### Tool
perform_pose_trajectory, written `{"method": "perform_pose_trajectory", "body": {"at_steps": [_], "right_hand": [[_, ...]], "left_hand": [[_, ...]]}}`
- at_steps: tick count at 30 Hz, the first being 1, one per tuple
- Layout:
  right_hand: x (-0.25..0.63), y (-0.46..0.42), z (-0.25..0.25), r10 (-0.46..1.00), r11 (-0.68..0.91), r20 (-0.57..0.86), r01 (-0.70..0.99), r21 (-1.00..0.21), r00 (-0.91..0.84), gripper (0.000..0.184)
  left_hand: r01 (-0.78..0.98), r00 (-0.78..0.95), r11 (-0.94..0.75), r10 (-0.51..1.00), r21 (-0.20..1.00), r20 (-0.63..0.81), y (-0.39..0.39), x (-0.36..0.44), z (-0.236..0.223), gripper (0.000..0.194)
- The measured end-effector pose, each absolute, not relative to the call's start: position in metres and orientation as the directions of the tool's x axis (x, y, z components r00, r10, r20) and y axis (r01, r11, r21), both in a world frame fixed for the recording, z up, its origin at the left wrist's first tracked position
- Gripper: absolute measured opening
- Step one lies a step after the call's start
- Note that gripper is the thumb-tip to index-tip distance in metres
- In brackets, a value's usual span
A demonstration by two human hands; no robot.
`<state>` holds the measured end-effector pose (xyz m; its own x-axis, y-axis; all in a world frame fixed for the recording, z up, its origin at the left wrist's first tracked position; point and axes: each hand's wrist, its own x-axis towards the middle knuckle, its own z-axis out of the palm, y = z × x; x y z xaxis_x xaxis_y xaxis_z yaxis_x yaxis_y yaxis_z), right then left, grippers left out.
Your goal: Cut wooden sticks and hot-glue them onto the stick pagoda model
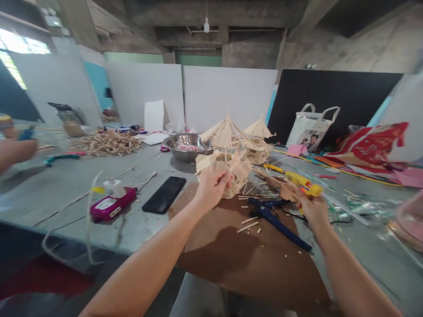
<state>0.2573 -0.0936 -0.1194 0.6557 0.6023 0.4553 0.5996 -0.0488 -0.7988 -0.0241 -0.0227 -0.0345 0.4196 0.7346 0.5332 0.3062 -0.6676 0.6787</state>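
Observation:
A pavilion model (228,136) built of thin wooden sticks stands on a brown board (224,246). My left hand (213,185) is closed at its near side, thumb and fingers pinched against the lower roof; its fingertips partly cover that spot. To the right, my right hand (312,207) is wrapped round a yellow hot glue gun (299,179), whose nozzle points left and away from me. Between the hands, blue-handled cutters (277,222) lie on the board among short stick offcuts (247,226). A second stick pavilion (257,141) stands just behind the first.
Left of the board lie a black phone (164,194) and a purple power strip (112,204) with a cable. A metal bowl (188,147) and a stick pile (109,143) sit farther back. Another person's hand (16,152) shows at far left. A white bag (310,130) stands back right.

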Motion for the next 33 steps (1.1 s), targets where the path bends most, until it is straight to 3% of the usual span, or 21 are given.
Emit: {"method": "perform_pose_trajectory", "body": {"at_steps": [3, 6, 10, 15, 23, 26, 29, 30, 33], "right_hand": [[0.273, -0.091, -0.118, 0.559, -0.273, 0.418, 0.635, -0.723, 0.716, 0.042], [0.284, -0.090, -0.118, 0.538, -0.315, 0.332, 0.551, -0.773, 0.774, 0.042], [0.292, -0.088, -0.121, 0.521, -0.248, 0.109, 0.273, -0.929, 0.846, 0.038], [0.303, -0.085, -0.127, 0.523, -0.326, 0.019, 0.221, -0.919, 0.852, 0.025], [0.319, -0.093, -0.133, 0.496, -0.617, 0.025, 0.372, -0.694, 0.868, 0.037], [0.311, -0.096, -0.125, 0.486, -0.668, 0.182, 0.498, -0.553, 0.855, 0.042], [0.288, -0.098, -0.110, 0.573, -0.584, 0.419, 0.709, -0.394, 0.705, 0.041], [0.278, -0.098, -0.105, 0.630, -0.526, 0.421, 0.758, -0.386, 0.652, 0.043], [0.242, -0.101, -0.095, 0.908, -0.292, 0.213, 0.911, -0.291, 0.359, 0.047]], "left_hand": [[0.305, 0.552, -0.752, 0.640, 0.585, 0.535, -0.035, 0.006, -0.045, 0.033], [0.276, 0.629, -0.817, 0.552, 0.506, 0.548, -0.039, 0.026, -0.054, 0.029], [0.304, 0.671, -0.791, 0.573, 0.531, 0.470, -0.033, 0.032, -0.069, 0.028], [0.381, 0.652, -0.713, 0.659, 0.589, 0.375, -0.027, 0.027, -0.079, 0.030], [0.353, 0.647, -0.590, 0.714, 0.726, 0.266, -0.025, 0.030, -0.083, 0.032], [0.323, 0.640, -0.553, 0.725, 0.768, 0.253, -0.023, 0.030, -0.084, 0.033], [0.277, 0.623, -0.524, 0.736, 0.805, 0.265, -0.022, 0.028, -0.083, 0.033], [0.266, 0.619, -0.519, 0.738, 0.812, 0.269, -0.022, 0.028, -0.083, 0.032], [0.258, 0.606, -0.523, 0.743, 0.813, 0.285, -0.019, 0.026, -0.082, 0.032]]}}
